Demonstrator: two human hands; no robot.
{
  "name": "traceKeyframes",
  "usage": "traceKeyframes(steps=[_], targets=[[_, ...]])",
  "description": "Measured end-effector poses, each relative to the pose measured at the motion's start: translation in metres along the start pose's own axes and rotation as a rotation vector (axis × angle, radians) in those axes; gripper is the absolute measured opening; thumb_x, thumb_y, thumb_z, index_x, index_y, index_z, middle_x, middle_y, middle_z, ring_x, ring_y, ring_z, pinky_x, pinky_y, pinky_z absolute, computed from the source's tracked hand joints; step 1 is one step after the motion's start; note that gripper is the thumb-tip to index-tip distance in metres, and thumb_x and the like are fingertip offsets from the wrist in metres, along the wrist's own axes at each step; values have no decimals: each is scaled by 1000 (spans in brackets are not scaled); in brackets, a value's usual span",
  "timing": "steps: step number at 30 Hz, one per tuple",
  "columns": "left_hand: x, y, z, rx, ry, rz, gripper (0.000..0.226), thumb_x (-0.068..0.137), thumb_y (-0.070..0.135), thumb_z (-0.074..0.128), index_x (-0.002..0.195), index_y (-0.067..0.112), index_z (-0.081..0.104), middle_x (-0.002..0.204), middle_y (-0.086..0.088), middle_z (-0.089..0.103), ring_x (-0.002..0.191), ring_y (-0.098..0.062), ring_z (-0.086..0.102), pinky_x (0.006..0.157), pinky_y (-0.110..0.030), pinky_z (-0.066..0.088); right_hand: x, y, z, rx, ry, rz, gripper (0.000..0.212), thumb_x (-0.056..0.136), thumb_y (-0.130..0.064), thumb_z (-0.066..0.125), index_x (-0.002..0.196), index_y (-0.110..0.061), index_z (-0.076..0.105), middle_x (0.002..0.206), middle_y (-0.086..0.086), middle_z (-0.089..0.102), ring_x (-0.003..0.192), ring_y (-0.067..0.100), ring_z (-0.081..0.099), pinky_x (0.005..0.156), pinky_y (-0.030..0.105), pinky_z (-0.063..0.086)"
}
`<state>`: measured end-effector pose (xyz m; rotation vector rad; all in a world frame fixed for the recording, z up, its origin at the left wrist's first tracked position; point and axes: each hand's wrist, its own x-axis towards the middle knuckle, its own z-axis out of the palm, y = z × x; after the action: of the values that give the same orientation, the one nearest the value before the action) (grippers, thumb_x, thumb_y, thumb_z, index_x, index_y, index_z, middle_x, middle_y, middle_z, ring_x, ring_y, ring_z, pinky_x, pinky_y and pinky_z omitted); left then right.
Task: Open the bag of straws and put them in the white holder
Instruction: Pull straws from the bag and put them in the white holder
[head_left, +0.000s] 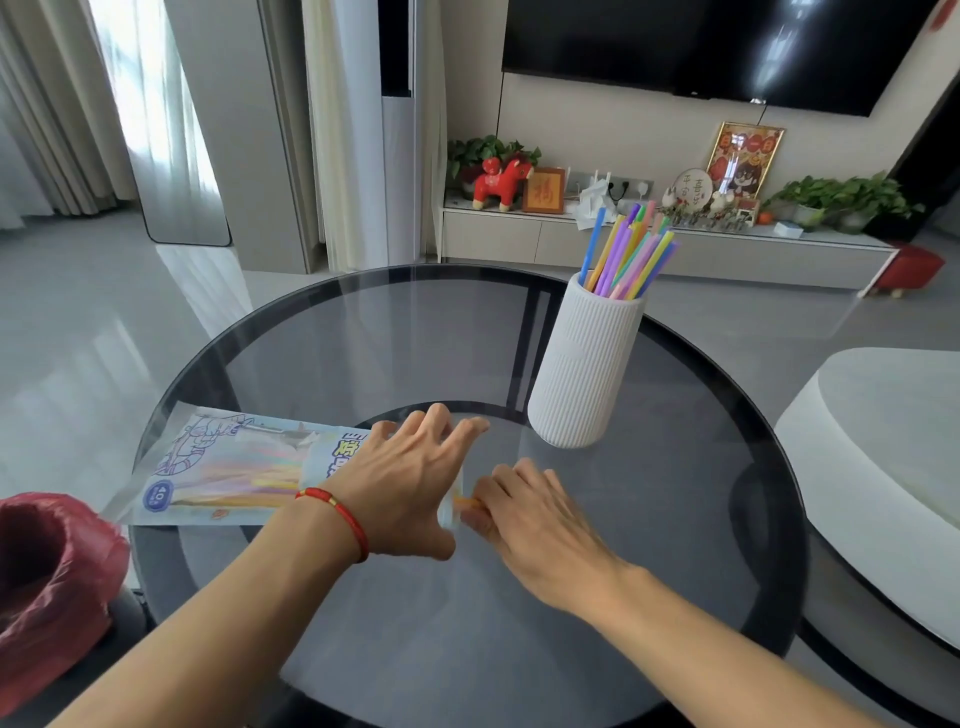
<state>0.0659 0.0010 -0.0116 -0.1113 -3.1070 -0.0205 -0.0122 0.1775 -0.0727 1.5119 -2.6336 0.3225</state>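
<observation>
Here, bag (228, 470) lying flat lengthwise left-right, left hand (410, 483) spread on it, right hand (535, 512) pinching orange straw (467, 503).

- Holder (584, 364) w/ straws (628, 254) upright, far right of counter (426, 623).
- Bag (228, 467) flat on left edge.
- Bare glass btwn holder & bag, also near side.

My living room at home: wall TV (727, 47) over a low cabinet (571, 239) with plants (841, 197), curtains (47, 104), glass table (363, 338).
</observation>
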Motion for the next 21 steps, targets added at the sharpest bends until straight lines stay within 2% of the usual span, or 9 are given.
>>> traceKeyframes(steps=[2, 6, 8, 11, 15, 19, 21], targets=[[0, -1, 0, -5, 1, 5, 111, 58, 54, 72, 149, 28, 14, 121, 0, 36, 106, -22, 43, 95, -44, 44, 0, -4, -7, 31, -50, 5, 46, 109, -53, 24, 102, -18, 55, 93, -2, 56, 80, 18, 41, 76, 41, 44], [-1, 0, 1, -5, 2, 8, 109, 58, 53, 72, 148, 29, 16, 120, 0, 36, 105, -22, 42, 95, -44, 44, -4, -6, -20, 198, -154, 33, 23, 107, -43, 38, 107, -23, 48, 97, -4, 61, 85, 19, 56, 78, 40, 50], [-1, 0, 1, 1, 7, 13, 109, 58, 52, 73, 147, 28, 15, 120, 0, 36, 106, -22, 42, 95, -44, 45, -4, -9, -24, 239, -161, 40, 24, 108, -44, 37, 108, -22, 48, 91, -7, 58, 80, 17, 54, 72, 38, 48], [0, 1, 4, 1, 10, 15, 110, 57, 52, 74, 147, 27, 15, 122, -1, 37, 108, -23, 43, 96, -46, 45, -1, -12, -22, 229, -143, 42, 28, 112, -43, 32, 110, -20, 47, 75, -10, 49, 71, 20, 53, 68, 42, 50], [0, 1, 7, -4, 1, 12, 110, 57, 53, 74, 147, 28, 16, 123, -1, 37, 109, -24, 43, 98, -47, 44, 2, -8, -17, 322, -127, 138, 25, 112, -40, 36, 103, -21, 49, 83, 4, 66, 73, 29, 62, 68, 46, 51], [-2, -7, 7, -33, -38, -4, 101, 60, 54, 72, 145, 37, 19, 129, -3, 34, 117, -25, 39, 106, -49, 35, 3, 8, -27, 492, -117, 228, 28, 109, -37, 47, 94, -20, 64, 66, -7, 56, 59, 8, 48, 59, 29, 39], [-2, -11, 7, -18, -92, -1, 90, 63, 56, 71, 140, 44, 25, 136, -5, 31, 126, -26, 34, 111, -55, 27, 0, 21, -36, 573, -128, 261, 28, 107, -37, 53, 90, -20, 67, 56, -12, 50, 53, 5, 43, 55, 24, 35]])
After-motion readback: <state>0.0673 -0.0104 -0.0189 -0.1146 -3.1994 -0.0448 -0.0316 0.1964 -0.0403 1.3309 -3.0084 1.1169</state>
